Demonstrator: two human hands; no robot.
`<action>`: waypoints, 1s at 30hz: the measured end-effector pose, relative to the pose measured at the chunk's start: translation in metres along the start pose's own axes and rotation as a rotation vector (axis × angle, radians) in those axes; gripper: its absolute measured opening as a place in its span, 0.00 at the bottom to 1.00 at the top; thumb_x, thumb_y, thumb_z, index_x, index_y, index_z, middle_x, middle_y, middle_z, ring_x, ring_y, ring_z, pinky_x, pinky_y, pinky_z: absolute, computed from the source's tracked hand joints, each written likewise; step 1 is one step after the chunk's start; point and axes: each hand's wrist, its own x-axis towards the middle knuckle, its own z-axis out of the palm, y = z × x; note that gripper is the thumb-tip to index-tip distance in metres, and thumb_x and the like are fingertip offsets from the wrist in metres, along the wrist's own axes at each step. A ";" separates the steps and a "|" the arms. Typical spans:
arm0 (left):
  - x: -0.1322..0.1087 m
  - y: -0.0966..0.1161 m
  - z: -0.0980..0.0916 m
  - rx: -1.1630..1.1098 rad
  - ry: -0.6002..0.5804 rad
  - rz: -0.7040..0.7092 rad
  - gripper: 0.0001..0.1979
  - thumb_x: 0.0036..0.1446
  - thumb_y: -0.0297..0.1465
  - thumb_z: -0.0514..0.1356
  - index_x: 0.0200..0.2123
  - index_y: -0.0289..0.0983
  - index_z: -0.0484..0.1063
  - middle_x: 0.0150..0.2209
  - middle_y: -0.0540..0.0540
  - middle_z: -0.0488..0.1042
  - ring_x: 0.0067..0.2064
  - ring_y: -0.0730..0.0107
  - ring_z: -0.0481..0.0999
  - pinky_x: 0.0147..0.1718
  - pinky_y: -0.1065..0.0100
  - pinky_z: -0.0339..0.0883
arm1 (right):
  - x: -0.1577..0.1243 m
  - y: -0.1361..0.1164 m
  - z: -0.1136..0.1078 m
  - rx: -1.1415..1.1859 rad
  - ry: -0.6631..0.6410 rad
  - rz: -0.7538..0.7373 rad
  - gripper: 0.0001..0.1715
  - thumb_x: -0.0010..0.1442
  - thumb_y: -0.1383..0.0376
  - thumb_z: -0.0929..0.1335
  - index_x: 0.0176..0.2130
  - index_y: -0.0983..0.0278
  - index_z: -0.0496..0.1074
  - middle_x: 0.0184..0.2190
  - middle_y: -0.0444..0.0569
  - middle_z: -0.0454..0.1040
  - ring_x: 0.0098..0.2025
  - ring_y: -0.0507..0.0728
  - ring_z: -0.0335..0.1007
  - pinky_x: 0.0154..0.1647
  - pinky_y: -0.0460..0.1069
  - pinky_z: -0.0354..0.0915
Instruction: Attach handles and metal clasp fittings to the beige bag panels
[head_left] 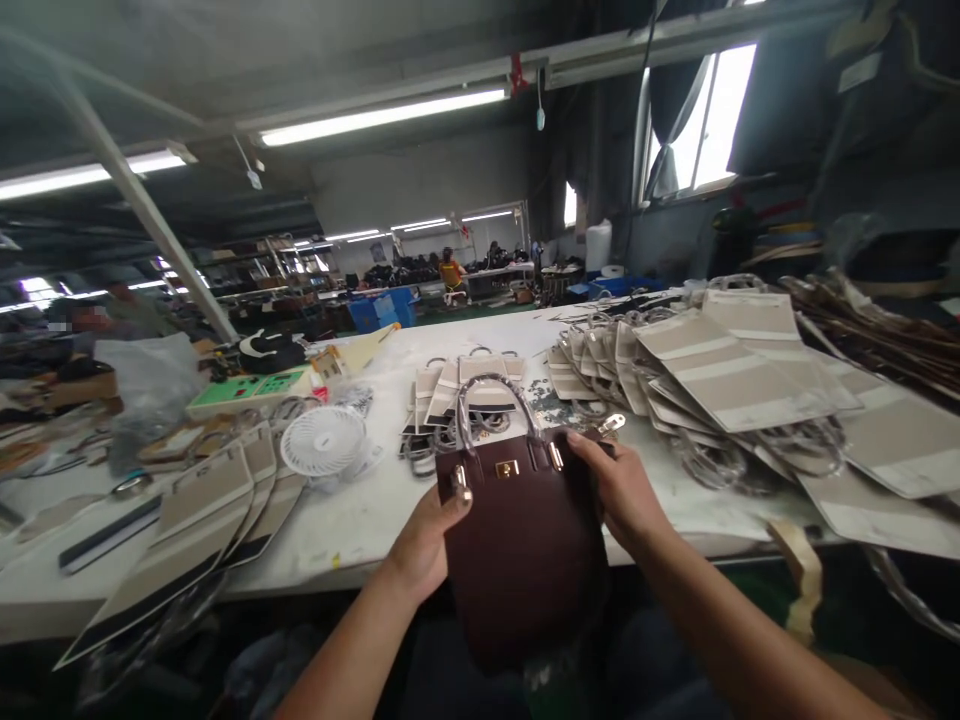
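We hold the dark brown handbag [521,560] over the near table [352,525] edge, left hand [427,545] and right hand [619,490] clamped on its top corners. It looks assembled, clasp shut; card stacks [720,380] lie beyond.

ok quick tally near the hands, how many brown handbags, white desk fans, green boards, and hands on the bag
brown handbag: 1
white desk fan: 1
green board: 1
hands on the bag: 2, left hand and right hand
total: 5

Dim interior, glaring ceiling tubes [382,117], blown-out window [724,110], wide-angle warp at edges.
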 end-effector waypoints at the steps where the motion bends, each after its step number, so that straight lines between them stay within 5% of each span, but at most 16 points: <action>1: 0.003 -0.001 -0.009 0.014 -0.095 -0.034 0.30 0.47 0.41 0.78 0.53 0.37 0.79 0.56 0.36 0.81 0.62 0.41 0.77 0.64 0.46 0.66 | 0.000 0.002 -0.003 0.028 0.014 0.046 0.28 0.58 0.41 0.74 0.32 0.63 0.79 0.26 0.50 0.80 0.27 0.61 0.72 0.28 0.53 0.67; 3: 0.006 -0.003 -0.027 -0.034 -0.195 -0.094 0.39 0.43 0.51 0.78 0.54 0.36 0.79 0.56 0.32 0.81 0.62 0.36 0.76 0.63 0.43 0.67 | -0.001 0.002 -0.007 0.127 0.013 0.170 0.26 0.55 0.42 0.77 0.32 0.63 0.78 0.27 0.50 0.80 0.27 0.61 0.73 0.29 0.53 0.68; 7: 0.011 -0.008 -0.043 -0.182 -0.099 -0.267 0.47 0.52 0.71 0.57 0.51 0.34 0.81 0.48 0.32 0.84 0.57 0.38 0.80 0.58 0.44 0.70 | -0.008 -0.008 -0.001 0.247 -0.146 0.324 0.24 0.55 0.47 0.79 0.32 0.64 0.77 0.28 0.49 0.80 0.28 0.58 0.72 0.32 0.52 0.68; 9: 0.012 -0.013 -0.037 -0.157 -0.112 -0.369 0.44 0.56 0.68 0.57 0.51 0.34 0.81 0.47 0.33 0.84 0.53 0.41 0.82 0.56 0.47 0.72 | -0.012 -0.008 0.007 0.208 -0.231 0.359 0.25 0.54 0.46 0.79 0.31 0.64 0.77 0.27 0.47 0.79 0.27 0.57 0.71 0.31 0.50 0.66; 12: 0.014 -0.025 -0.025 0.010 -0.145 -0.456 0.31 0.54 0.54 0.71 0.48 0.34 0.82 0.42 0.36 0.85 0.44 0.49 0.85 0.48 0.57 0.74 | -0.014 0.006 0.016 -0.049 -0.306 0.285 0.25 0.57 0.44 0.76 0.32 0.63 0.78 0.27 0.46 0.78 0.27 0.55 0.69 0.29 0.49 0.62; 15: 0.021 -0.039 -0.020 0.210 -0.034 -0.537 0.24 0.44 0.41 0.79 0.40 0.32 0.83 0.31 0.42 0.83 0.30 0.63 0.81 0.33 0.67 0.71 | -0.017 0.029 0.012 -0.477 -0.130 0.057 0.22 0.56 0.46 0.77 0.34 0.61 0.77 0.26 0.44 0.75 0.28 0.55 0.67 0.30 0.50 0.60; 18: 0.028 -0.053 -0.023 0.247 0.117 -0.559 0.22 0.40 0.40 0.80 0.36 0.32 0.83 0.29 0.43 0.82 0.27 0.67 0.78 0.30 0.69 0.69 | -0.028 0.042 0.002 -0.738 0.020 -0.264 0.17 0.60 0.52 0.77 0.30 0.60 0.73 0.27 0.45 0.73 0.28 0.55 0.67 0.31 0.51 0.61; 22: 0.034 -0.063 -0.025 0.245 0.090 -0.516 0.21 0.41 0.40 0.79 0.35 0.32 0.84 0.32 0.41 0.84 0.32 0.62 0.81 0.34 0.66 0.71 | -0.047 0.034 -0.001 -0.758 -0.304 -0.540 0.04 0.70 0.62 0.71 0.44 0.58 0.78 0.33 0.48 0.79 0.32 0.55 0.74 0.33 0.50 0.67; 25: 0.033 -0.063 -0.025 0.312 0.024 -0.467 0.18 0.45 0.41 0.77 0.31 0.33 0.83 0.28 0.44 0.81 0.30 0.65 0.78 0.31 0.68 0.67 | -0.050 0.035 0.004 -0.841 -0.391 -0.494 0.15 0.72 0.63 0.69 0.56 0.57 0.78 0.41 0.52 0.82 0.38 0.58 0.80 0.36 0.50 0.71; 30: 0.021 -0.056 -0.023 0.453 -0.020 -0.495 0.15 0.51 0.43 0.73 0.32 0.36 0.83 0.25 0.48 0.79 0.26 0.68 0.74 0.27 0.69 0.63 | -0.041 0.056 0.002 -0.849 -0.311 -0.322 0.15 0.70 0.59 0.71 0.55 0.57 0.79 0.42 0.51 0.84 0.40 0.61 0.82 0.40 0.52 0.74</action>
